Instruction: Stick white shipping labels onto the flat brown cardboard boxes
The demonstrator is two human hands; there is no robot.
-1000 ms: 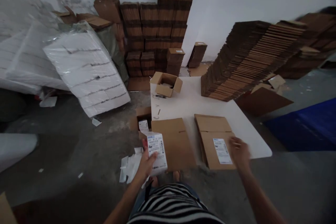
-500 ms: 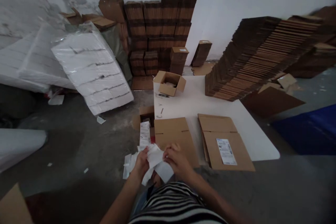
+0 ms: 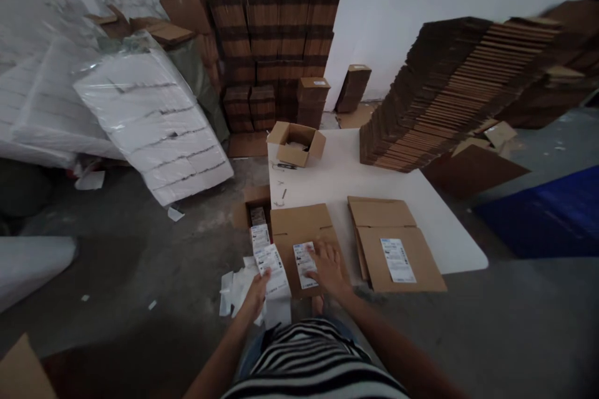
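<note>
My right hand (image 3: 329,268) lies with fingers spread on a printed label (image 3: 305,265), which rests on a flat cardboard sheet (image 3: 299,223) at the table's near left corner. In my left hand (image 3: 256,294), thumb on top, is a strip of labels (image 3: 272,268). The strip runs up over the edge of an open carton (image 3: 250,201) left of the table. White backing paper (image 3: 238,287) bunches beneath and beside that hand. To the right, folded cardboard (image 3: 402,218) carries another label (image 3: 397,260).
On the white table (image 3: 379,184) stand a small open box (image 3: 299,143) and a tall leaning stack of flat cartons (image 3: 430,93). Small tools (image 3: 283,193) lie by its left edge. Plastic-wrapped white bundles (image 3: 154,118) stand at left, a blue object (image 3: 547,218) at right.
A label now lies on the near cardboard sheet under my right hand, which has opened and moved right from the paper. My left hand still holds the strip, its printed side now showing.
</note>
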